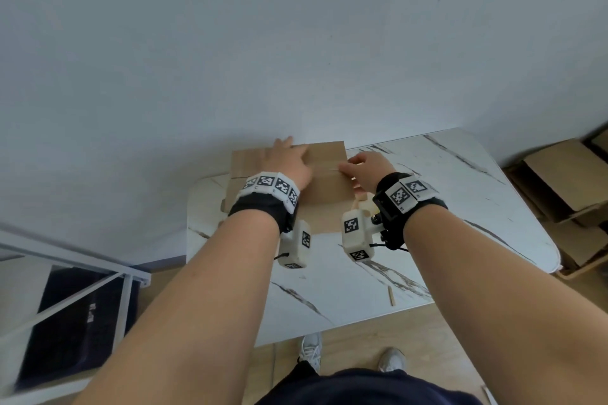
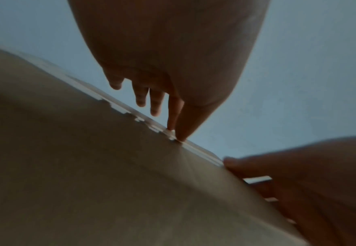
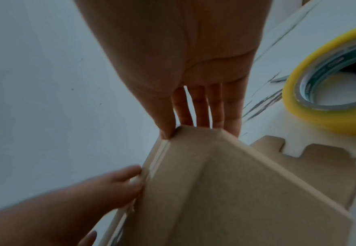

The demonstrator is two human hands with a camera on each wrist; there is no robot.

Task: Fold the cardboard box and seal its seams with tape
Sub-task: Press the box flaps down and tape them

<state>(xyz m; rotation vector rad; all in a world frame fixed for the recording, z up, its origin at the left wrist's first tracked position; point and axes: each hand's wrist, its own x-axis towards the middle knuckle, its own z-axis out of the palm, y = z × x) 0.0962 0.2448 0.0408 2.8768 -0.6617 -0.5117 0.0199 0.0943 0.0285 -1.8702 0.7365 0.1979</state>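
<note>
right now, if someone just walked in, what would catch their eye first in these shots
Two bare forearms wearing marker-covered wrist rigs reach across a white marble-patterned table. The left hand lies on a brown cardboard box near the far edge by the wall, while the right hand pinches its right end. A bright yellow tape roll lies just right of the box.
</note>
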